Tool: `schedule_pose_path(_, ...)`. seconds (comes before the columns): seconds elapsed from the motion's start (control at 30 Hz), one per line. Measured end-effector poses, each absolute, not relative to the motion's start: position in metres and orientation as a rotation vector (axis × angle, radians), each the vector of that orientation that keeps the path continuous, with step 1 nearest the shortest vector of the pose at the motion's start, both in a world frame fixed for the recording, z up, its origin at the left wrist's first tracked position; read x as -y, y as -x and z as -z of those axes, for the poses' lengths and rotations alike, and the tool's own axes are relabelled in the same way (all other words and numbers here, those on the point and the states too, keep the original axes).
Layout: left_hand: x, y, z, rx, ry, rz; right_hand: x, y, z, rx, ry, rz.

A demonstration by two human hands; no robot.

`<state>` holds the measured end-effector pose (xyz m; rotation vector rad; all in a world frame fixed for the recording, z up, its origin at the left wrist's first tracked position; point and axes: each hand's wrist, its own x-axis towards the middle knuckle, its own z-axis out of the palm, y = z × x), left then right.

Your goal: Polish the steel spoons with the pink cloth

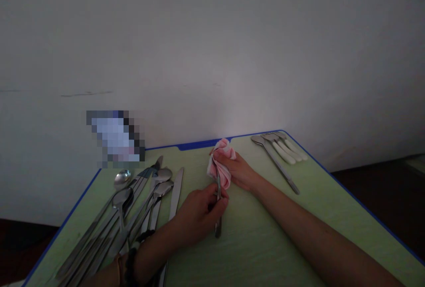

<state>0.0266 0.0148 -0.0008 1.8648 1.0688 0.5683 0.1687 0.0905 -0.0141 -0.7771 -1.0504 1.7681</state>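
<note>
My left hand (202, 212) is closed around the handle of a metal utensil (218, 227), which stands out below my fingers. Its upper end goes into a pink and white cloth (225, 178), so its kind is hidden. Around that end, my right hand (241, 171) grips the cloth, thumb on top. Left of my hands lies a pile of metal cutlery, with several spoons (162, 188) and a table knife (176, 194) at its near side. To the right, a long-handled spoon (281, 171) lies beside several forks with white handles (289, 152).
The green tabletop (252, 242) has a blue edge and stands against a pale wall (212, 48). At the back left corner a blurred-out device with a lit screen (116, 139) leans near the wall.
</note>
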Motion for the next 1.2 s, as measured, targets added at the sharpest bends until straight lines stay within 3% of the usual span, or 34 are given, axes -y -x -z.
schedule_pose_path(1.2,-0.0146,-0.0262,0.0001,-1.073,-1.915,-0.555,-0.0908,-0.1680,0.0146,1.027,0.780,-1.756)
